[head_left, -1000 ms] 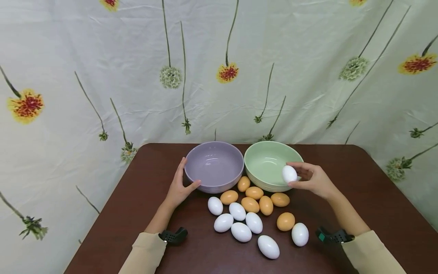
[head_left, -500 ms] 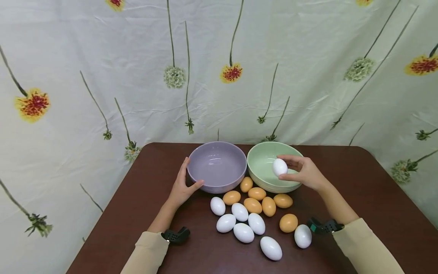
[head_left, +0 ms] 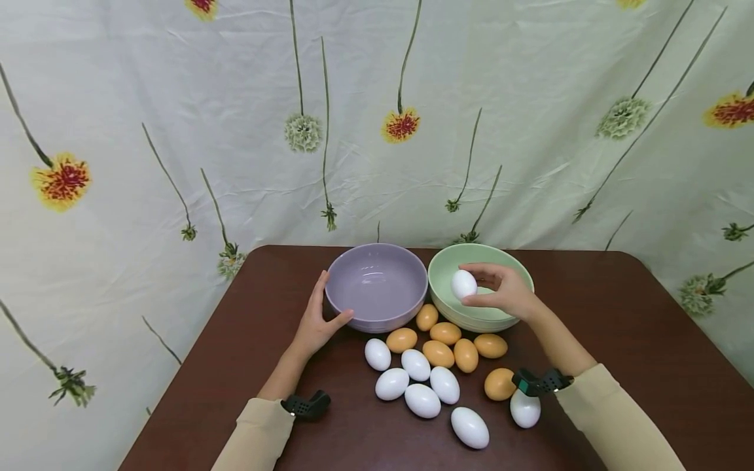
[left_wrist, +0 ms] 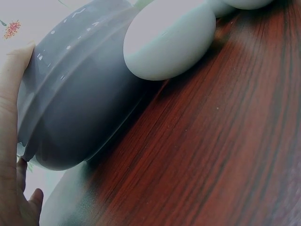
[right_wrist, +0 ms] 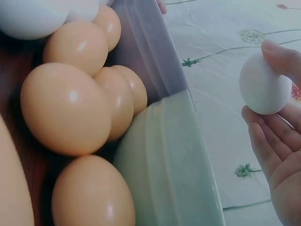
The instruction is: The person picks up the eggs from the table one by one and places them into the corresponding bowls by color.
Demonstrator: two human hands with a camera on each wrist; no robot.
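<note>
Between thumb and fingertips of the right hand (head_left: 511, 292), a white egg (head_left: 464, 286) is hanging over the green bowl (head_left: 461, 317); from here I'm reading that pinch as anti-slip. The left hand (head_left: 312, 328) is probably steadying the purple bowl (head_left: 377, 288). Right fingers are curving, parted only by the egg; left ones are lying wide, touching that bowl.

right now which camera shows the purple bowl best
The head view: it shows nearly the whole purple bowl, rim and inside, with the left hand at its edge. The left wrist view shows its outer wall up close, partly behind a white egg; the right wrist view shows just a strip of wall beside the green bowl.
</note>
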